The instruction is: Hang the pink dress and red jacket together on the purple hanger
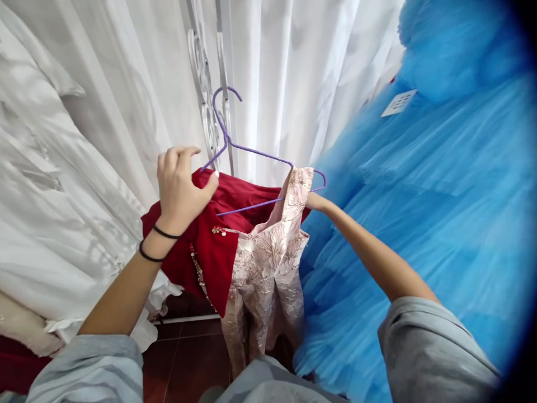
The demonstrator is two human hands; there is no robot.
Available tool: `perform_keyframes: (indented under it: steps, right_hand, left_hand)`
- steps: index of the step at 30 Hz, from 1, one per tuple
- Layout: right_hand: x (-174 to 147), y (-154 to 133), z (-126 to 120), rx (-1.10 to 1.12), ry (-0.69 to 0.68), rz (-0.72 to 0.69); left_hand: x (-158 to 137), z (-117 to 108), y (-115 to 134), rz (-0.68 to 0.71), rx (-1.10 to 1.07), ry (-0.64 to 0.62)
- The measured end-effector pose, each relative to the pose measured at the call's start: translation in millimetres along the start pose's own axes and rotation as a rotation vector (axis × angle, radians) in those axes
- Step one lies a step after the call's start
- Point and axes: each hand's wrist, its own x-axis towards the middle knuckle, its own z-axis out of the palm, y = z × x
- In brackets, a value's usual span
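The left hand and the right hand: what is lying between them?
In the head view, red cloth, part of the purple hanger and the pale pink strap lie between left hand and right hand.

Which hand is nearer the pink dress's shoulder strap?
Right. The right hand is close beside the shoulder strap, partly hidden; the left hand is farther off, in front of the red fabric.

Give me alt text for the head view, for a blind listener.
A pale pink dress with red cloth on a purple hanger, between a person's open left hand and partly hidden right hand. White curtains hang behind, blue tulle at right.
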Motion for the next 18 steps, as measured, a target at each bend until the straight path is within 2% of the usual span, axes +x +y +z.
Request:
perform_keyframes:
  steps: [1,3,5,6,7,8,9,11,13,14,15,16,17,18]
  right_hand:
    - [3,-4,-13,-0.025,0.053,0.005]
    - [15,-17,-42,-0.103,0.293,-0.008]
    - [30,-31,-62,-0.14,0.59,-0.077]
    - [36,-36,-65,-0.129,0.686,-0.112]
    - [39,-38,-65,-0.09,0.693,-0.128]
    - [39,-36,-62,-0.029,0.592,-0.112]
    - [35,-32,-58,0.041,0.405,-0.058]
    - [22,-19,-55,0.155,-0.057,0.094]
    - [7,-9,-64,0.184,-0.433,0.219]
    - [2,-9,-74,0.155,-0.557,0.254]
    - [-2,-12,-86,0.091,-0.621,0.265]
    - [-3,-20,-99,-0.015,-0.625,0.257]
    - [-3,-30,-110,-0.155,-0.541,0.236]
    - [-2,-42,-119,-0.308,-0.376,0.202]
  left_hand:
    - [-1,5,15,0.064,0.012,0.004]
    - [-3,20,47,0.127,0.003,-0.15]
    - [-3,43,74,0.083,-0.061,-0.376]
    - [-2,55,84,0.034,-0.112,-0.472]
    - [-1,67,90,-0.015,-0.162,-0.545]
    - [0,79,94,-0.053,-0.2,-0.602]
    - [1,89,95,-0.077,-0.224,-0.646]
    - [0,104,91,-0.1,-0.24,-0.684]
    - [-3,111,84,-0.104,-0.283,-0.688]
    - [-5,113,80,-0.105,-0.317,-0.681]
    - [-7,114,77,-0.105,-0.347,-0.669]
    - [-9,116,74,-0.101,-0.368,-0.659]
    - [-10,117,72,-0.095,-0.378,-0.649]
    - [-11,119,70,-0.088,-0.376,-0.635]
